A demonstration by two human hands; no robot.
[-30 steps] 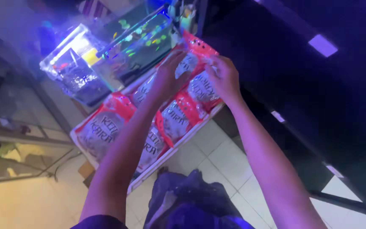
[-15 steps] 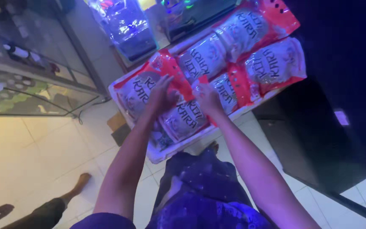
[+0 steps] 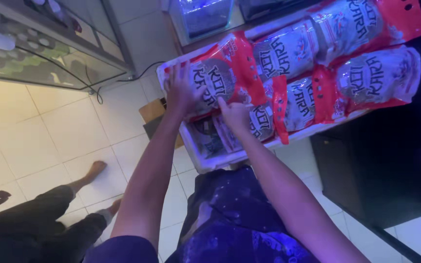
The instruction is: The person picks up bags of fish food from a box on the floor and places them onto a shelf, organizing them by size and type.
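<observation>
Pale tiled floor [image 3: 49, 141]; glass display case [image 3: 40, 63] at upper left, contents blurred. White tray [image 3: 205, 160] holding red-and-white pouches [image 3: 327, 63] in two rows, top row cut off by the frame edge. Nearest pouch [image 3: 220, 80]: left hand [image 3: 181, 90] lies spread on it, right hand [image 3: 235, 114] presses its lower edge; whether either hand grips cannot be told. Another person's dark-trousered legs [image 3: 40, 219] at lower left, partly cropped.
</observation>
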